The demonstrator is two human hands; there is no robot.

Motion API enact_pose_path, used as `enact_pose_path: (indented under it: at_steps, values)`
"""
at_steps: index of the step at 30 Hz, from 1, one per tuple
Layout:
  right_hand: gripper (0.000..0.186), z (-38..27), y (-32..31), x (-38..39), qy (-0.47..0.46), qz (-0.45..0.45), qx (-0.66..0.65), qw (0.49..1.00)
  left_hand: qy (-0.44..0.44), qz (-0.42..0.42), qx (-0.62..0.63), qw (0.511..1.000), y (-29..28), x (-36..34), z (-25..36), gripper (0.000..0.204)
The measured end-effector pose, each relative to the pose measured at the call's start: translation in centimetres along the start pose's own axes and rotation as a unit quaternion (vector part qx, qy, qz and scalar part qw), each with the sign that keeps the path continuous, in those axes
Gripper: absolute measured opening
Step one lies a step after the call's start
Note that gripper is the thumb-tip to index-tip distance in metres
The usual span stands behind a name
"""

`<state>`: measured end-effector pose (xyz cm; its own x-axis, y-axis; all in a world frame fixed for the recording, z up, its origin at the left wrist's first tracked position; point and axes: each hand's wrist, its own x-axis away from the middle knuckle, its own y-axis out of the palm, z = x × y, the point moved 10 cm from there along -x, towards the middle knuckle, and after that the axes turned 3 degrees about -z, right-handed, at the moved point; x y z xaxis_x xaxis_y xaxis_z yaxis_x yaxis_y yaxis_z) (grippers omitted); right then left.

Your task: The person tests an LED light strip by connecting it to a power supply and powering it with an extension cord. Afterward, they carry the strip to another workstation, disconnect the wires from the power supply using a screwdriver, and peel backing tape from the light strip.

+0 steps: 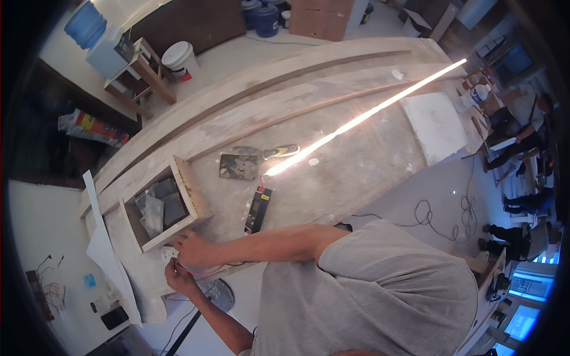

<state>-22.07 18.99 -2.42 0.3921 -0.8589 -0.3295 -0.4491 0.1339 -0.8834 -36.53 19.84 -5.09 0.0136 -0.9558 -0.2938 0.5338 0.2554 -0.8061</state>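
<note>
A small white socket block [169, 253] sits at the near edge of the workbench, beside an open wooden box [191, 188]. My right hand [197, 249] reaches across with curled fingers at the socket, seeming to steady it. Just below, my left hand [180, 279] pinches thin red and dark wires [205, 273] against the socket; the exact contact is too small to see. A black rectangular power supply [258, 210] lies on the bench. Short leads join it to a long, brightly glowing light strip [362, 118] stretching to the far right.
Grey pieces [160, 207] fill the wooden box. A dark, paint-stained scraper plate [238, 166] and a yellow-black handled tool [281, 152] lie beside the strip. A white board [436, 127] rests at the bench's right end. Cable loops [424, 212] lie on the floor; people work at far right.
</note>
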Motion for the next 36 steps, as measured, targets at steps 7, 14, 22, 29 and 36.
enact_pose_path:
  at_steps: [7, 14, 22, 29, 36]
  values:
    - [0.020, 1.3, -2.3, 0.2, -0.006, -0.026, -0.035, 0.999, 0.061, -0.005, 0.007, 0.998, 0.5, -0.1, -0.3, 0.030]
    - [0.021, 0.5, -2.9, -1.1, -0.056, -0.072, -0.061, 0.994, 0.030, 0.042, -0.041, 0.998, -2.1, -0.5, 2.0, 0.014]
    - [0.019, -0.2, -0.8, -1.3, -0.077, -0.093, -0.023, 0.992, 0.035, 0.034, -0.048, 0.998, -1.7, -0.7, 1.9, 0.013]
    - [0.018, 0.0, -6.1, -1.5, -0.048, 0.001, -0.075, 0.996, 0.037, 0.042, -0.067, 0.996, -1.8, -0.5, 2.0, 0.013]
    - [0.020, 2.0, -7.5, -0.9, 0.025, -0.021, -0.144, 0.989, 0.108, 0.074, -0.079, 0.988, -3.5, 0.1, 3.7, 0.017]
